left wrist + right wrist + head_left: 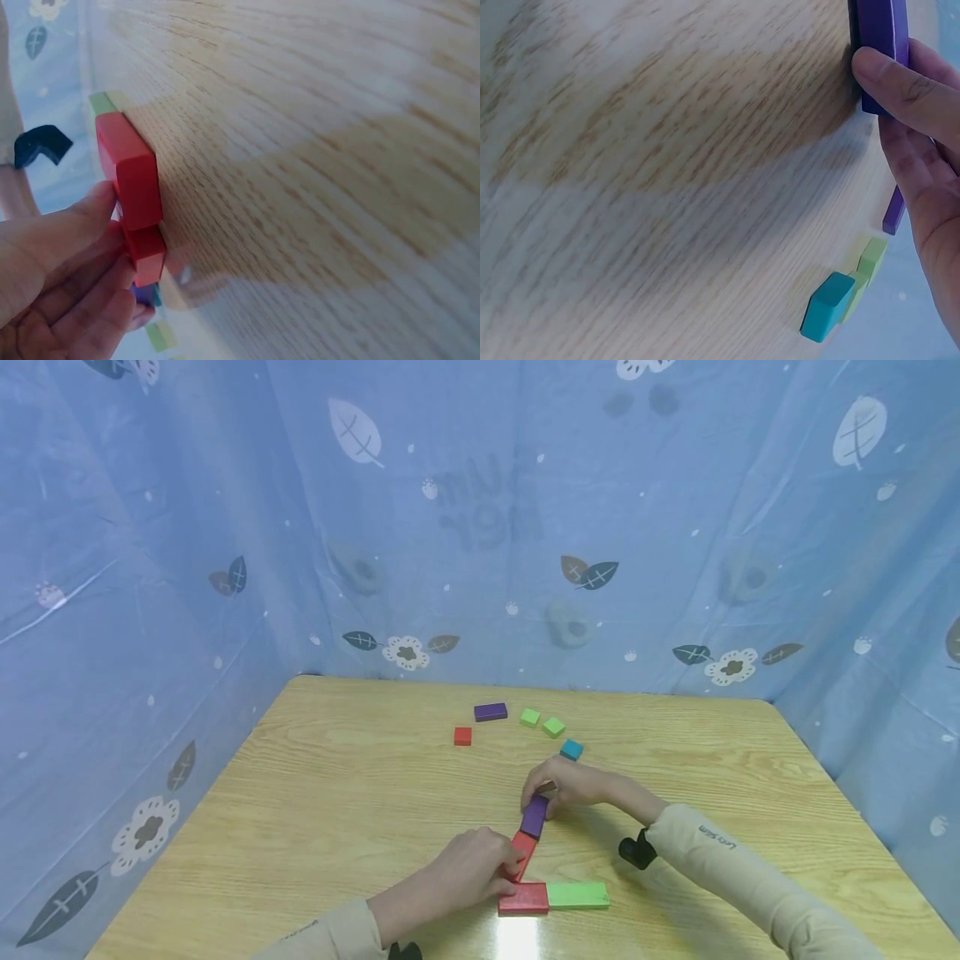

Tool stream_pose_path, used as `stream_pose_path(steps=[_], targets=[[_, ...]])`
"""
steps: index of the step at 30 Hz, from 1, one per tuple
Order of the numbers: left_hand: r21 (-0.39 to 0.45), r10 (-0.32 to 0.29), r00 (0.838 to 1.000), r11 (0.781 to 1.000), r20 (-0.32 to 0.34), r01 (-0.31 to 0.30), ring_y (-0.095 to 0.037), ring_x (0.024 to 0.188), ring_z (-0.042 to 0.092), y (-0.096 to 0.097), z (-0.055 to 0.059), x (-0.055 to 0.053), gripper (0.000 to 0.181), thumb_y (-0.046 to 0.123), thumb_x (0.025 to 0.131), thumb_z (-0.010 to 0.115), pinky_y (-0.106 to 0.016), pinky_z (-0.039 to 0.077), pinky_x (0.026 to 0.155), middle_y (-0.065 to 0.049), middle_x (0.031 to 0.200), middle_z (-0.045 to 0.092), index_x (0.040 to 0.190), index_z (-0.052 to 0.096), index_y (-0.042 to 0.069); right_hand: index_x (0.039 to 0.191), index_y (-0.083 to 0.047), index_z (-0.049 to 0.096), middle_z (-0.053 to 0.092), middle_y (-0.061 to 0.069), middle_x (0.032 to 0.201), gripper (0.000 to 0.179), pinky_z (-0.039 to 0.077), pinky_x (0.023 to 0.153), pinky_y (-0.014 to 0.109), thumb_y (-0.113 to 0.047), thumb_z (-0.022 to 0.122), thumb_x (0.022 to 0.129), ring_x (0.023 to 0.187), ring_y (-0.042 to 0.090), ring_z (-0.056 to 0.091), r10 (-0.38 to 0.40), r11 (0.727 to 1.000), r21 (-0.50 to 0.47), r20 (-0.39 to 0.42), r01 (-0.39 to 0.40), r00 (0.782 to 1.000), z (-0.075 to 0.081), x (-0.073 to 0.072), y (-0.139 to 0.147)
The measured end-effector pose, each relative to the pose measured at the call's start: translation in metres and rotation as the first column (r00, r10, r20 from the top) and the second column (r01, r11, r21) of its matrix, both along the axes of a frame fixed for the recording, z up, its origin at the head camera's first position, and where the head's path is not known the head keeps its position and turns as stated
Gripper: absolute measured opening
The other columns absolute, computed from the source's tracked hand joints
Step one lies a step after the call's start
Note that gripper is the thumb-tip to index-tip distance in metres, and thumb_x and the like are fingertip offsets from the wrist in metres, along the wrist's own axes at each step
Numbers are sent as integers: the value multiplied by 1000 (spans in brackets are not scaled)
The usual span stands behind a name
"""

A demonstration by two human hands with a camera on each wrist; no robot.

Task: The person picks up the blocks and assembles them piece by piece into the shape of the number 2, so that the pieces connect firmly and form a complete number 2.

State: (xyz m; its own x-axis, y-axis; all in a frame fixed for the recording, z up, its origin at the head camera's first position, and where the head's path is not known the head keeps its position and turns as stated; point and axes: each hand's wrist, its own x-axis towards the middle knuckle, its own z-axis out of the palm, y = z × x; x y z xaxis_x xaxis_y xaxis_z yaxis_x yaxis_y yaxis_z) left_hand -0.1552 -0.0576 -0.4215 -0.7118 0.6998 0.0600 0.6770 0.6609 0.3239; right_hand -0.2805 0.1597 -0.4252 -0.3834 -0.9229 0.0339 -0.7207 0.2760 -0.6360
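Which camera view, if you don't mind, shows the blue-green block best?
The right wrist view: it shows the blue-green block larger and unobstructed. The head view shows it small, just beyond the right hand; the left wrist view, at most a sliver.

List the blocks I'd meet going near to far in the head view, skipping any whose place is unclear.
Near red block → angled red block → nearer purple block → blue block → farther purple block.
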Motion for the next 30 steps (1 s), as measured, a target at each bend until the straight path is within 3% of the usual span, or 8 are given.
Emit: stream_pose_path(steps=[14, 30], targets=[[4, -4, 1000, 1000, -4, 4, 5, 68, 57, -1, 0, -1, 14, 26, 74, 81, -9, 40, 58, 12, 78, 69, 82, 75, 16, 100, -4, 73, 70, 5, 101, 36, 50, 89, 28, 16, 75, 69, 100, 16, 64, -1, 1000, 14, -42, 1, 999, -2, 1, -1], [36, -23, 1000, 999, -10, 24, 6, 66, 54, -2, -2, -3, 13, 25, 74, 81, -9, 39, 59, 14, 75, 67, 81, 74, 16, 99, -5, 73, 71, 4, 102, 39, 49, 88, 25, 19, 71, 69, 100, 14, 64, 21, 1000, 12, -82, -20, 996, -1, -4, -8]])
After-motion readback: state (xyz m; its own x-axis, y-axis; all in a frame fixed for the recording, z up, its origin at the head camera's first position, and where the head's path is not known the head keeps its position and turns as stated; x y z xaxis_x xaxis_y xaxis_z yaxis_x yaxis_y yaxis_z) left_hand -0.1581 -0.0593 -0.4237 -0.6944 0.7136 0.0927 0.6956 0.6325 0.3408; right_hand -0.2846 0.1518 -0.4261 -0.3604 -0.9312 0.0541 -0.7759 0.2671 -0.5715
